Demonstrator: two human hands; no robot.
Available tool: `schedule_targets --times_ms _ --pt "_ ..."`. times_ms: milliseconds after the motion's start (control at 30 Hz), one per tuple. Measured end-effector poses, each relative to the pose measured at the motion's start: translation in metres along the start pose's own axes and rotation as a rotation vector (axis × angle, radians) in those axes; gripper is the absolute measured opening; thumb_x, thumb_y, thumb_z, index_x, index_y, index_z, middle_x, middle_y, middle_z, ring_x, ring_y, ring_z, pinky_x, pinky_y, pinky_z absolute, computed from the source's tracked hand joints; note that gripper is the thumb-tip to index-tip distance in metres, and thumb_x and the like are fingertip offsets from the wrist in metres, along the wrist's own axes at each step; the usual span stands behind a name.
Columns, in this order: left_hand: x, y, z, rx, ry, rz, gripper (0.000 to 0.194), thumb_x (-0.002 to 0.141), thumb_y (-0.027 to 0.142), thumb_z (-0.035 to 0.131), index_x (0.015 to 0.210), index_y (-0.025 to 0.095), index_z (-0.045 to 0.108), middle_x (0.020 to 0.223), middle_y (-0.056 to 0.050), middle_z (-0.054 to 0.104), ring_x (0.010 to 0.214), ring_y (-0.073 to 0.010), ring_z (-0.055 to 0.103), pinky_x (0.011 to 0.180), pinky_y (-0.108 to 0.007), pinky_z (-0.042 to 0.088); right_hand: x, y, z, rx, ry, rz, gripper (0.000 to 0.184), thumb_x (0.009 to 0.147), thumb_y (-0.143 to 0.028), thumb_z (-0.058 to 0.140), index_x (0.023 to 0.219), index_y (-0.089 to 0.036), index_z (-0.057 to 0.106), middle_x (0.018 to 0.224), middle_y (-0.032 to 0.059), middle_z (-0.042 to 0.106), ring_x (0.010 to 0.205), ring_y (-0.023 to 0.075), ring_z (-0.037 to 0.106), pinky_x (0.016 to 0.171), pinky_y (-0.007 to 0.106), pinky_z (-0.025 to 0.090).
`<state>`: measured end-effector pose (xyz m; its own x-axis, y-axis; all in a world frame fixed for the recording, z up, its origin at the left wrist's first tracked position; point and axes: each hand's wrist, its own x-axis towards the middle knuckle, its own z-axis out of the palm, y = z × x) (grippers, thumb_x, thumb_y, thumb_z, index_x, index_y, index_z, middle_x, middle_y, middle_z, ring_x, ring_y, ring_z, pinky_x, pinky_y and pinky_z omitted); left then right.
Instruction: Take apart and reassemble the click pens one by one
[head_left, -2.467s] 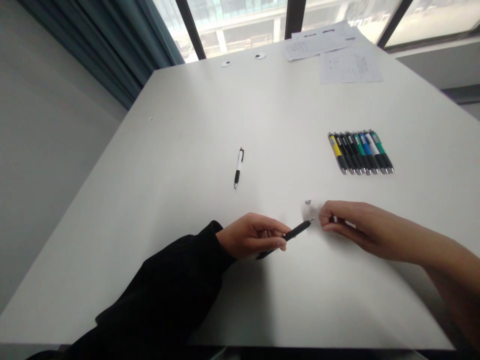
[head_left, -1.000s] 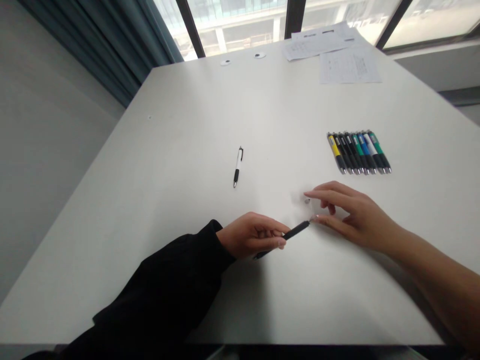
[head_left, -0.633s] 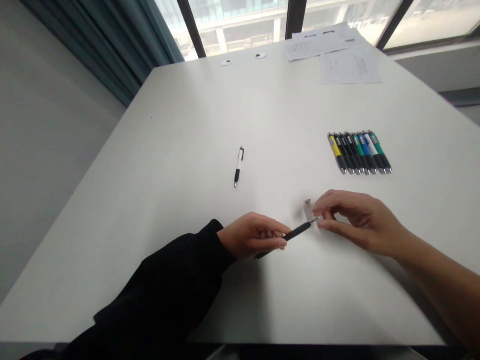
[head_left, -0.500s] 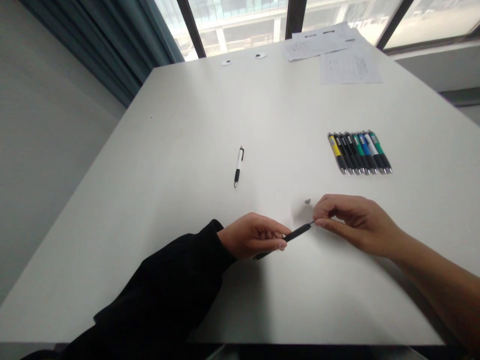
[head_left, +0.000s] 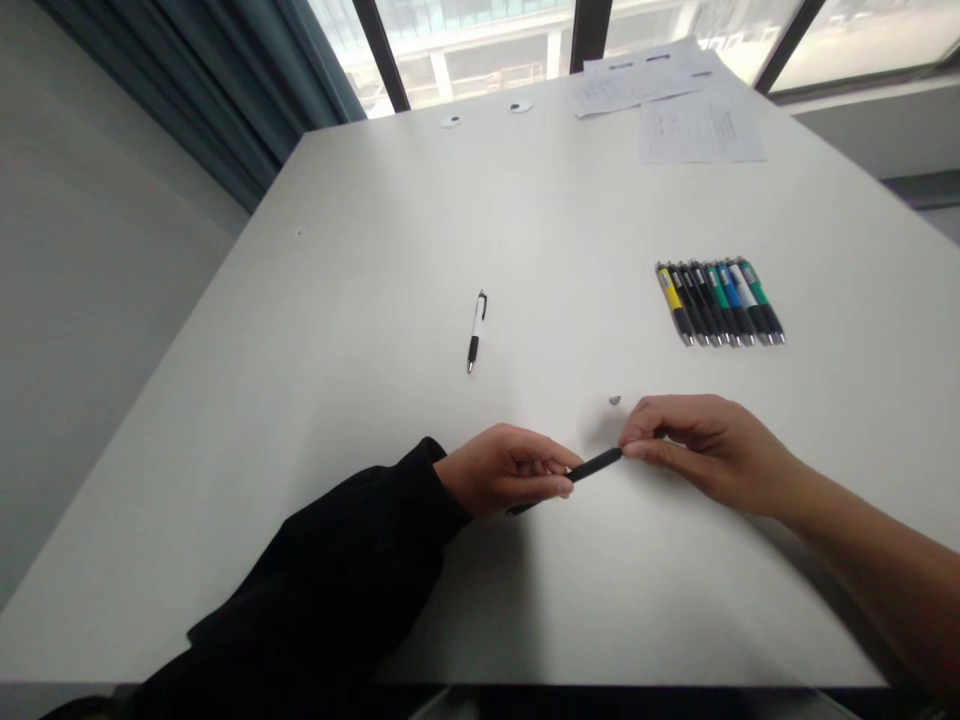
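Note:
My left hand is closed around a black pen, thumb on one side and fingers on the other. The pen slants up to the right, and its lower end shows beneath the hand. At its upper right end, the thumb and forefinger of my right hand pinch the tip of a thin refill, now mostly hidden by the fingertips. A small silver pen tip lies on the table just above those fingers. Farther off, a white pen with a black grip lies by itself.
A tight row of several pens in yellow, black, green, blue and white lies at the right on the white table. Paper sheets rest at the far right by the window. A blue curtain hangs at the left.
My right fingertips have moved slightly left, up against the pen's end. The thin refill that showed between pen and fingers has gone into the barrel. My left hand holds still.

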<state>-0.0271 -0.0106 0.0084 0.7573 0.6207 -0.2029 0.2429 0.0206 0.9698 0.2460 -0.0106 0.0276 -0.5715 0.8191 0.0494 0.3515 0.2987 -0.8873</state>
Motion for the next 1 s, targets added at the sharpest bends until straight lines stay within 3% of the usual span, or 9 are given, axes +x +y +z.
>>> schedule_targets --times_ms 167,433,600,767,900,1000 --pt "-0.001 -0.001 -0.001 0.053 -0.002 0.012 0.038 0.09 0.038 0.071 0.112 0.008 0.077 0.071 -0.004 0.065 0.057 -0.0094 0.048 0.052 -0.02 0.04 -0.001 0.002 -0.001 -0.019 0.031 -0.049 0.014 0.093 -0.032 0.072 0.084 -0.021 0.076 0.077 0.0002 0.075 0.066 0.0113 0.065 0.06 0.023 0.047" --pt "0.0 -0.004 -0.002 0.121 0.025 0.059 0.037 0.091 0.038 0.07 0.11 0.008 0.078 0.075 -0.005 0.066 0.061 -0.0101 0.05 0.057 -0.021 0.042 -0.002 -0.001 0.004 -0.117 0.076 -0.102 0.018 0.095 -0.031 0.069 0.082 -0.02 0.076 0.069 -0.001 0.071 0.059 0.0093 0.06 0.056 0.022 0.044" --pt "0.0 -0.002 -0.001 0.073 0.018 0.042 0.037 0.09 0.038 0.071 0.109 0.007 0.078 0.074 -0.005 0.066 0.059 -0.0096 0.048 0.055 -0.02 0.04 0.0 0.001 0.003 -0.034 0.059 -0.038 0.016 0.092 -0.033 0.073 0.085 -0.021 0.079 0.075 0.0015 0.075 0.062 0.0113 0.064 0.057 0.023 0.046" --pt "-0.001 0.002 -0.001 -0.02 0.033 0.003 0.035 0.09 0.036 0.071 0.109 0.006 0.077 0.066 -0.001 0.06 0.054 -0.0076 0.043 0.05 -0.019 0.035 0.0 0.009 -0.004 0.07 0.027 -0.037 0.025 0.083 -0.04 0.081 0.102 -0.024 0.078 0.07 -0.0009 0.067 0.063 0.0149 0.063 0.061 0.028 0.052" --pt "0.0 0.004 -0.001 -0.04 0.028 -0.01 0.035 0.09 0.036 0.071 0.108 0.007 0.076 0.068 -0.002 0.064 0.054 -0.0074 0.043 0.049 -0.019 0.035 0.003 0.022 -0.003 -0.187 0.158 -0.102 0.028 0.09 -0.031 0.073 0.118 -0.023 0.073 0.096 0.0067 0.07 0.069 0.0153 0.064 0.065 0.031 0.054" --pt "0.0 0.003 0.0 -0.042 0.031 -0.01 0.035 0.09 0.037 0.07 0.108 0.007 0.076 0.069 -0.004 0.066 0.054 -0.0074 0.044 0.049 -0.019 0.035 0.008 0.028 0.002 -0.331 0.176 -0.149 0.027 0.094 -0.025 0.065 0.121 -0.022 0.073 0.112 0.0124 0.071 0.08 0.0191 0.069 0.071 0.034 0.056"
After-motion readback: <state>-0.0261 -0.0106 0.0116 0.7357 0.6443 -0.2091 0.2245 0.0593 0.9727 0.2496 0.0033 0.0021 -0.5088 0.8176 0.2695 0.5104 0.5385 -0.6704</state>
